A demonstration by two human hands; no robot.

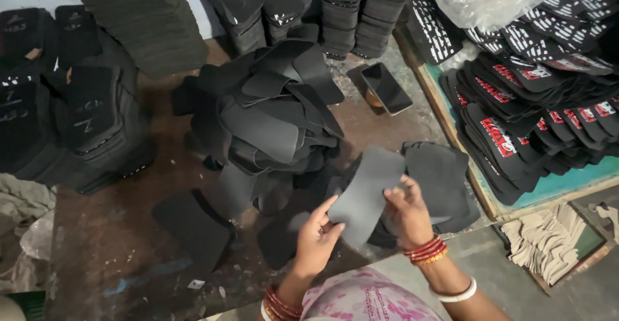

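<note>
While pinched at both edges, grey foam insole (366, 192) held flat between left hand (316, 237) and right hand (407, 214), fingers clamped on it, above table (116, 256). Loose black insole heap (271, 121) at 11 o'clock, likely to slide; phone (385, 87) at 12 o'clock, risks getting buried.

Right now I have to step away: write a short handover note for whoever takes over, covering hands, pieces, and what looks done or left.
Left hand: fingers pinch the lower edge of one grey insole.
Right hand: fingers grip the same insole on its right edge, held above the table.
Loose pile of black pieces sits just ahead of the hands, unsorted.
Small flat stack lies to the right of the hands.
One single piece lies alone to the left.
A phone lies beyond the pile.
Printed insoles are laid out in rows on the tray at right.
Done: small stack. Left: most of the loose pile.
</note>
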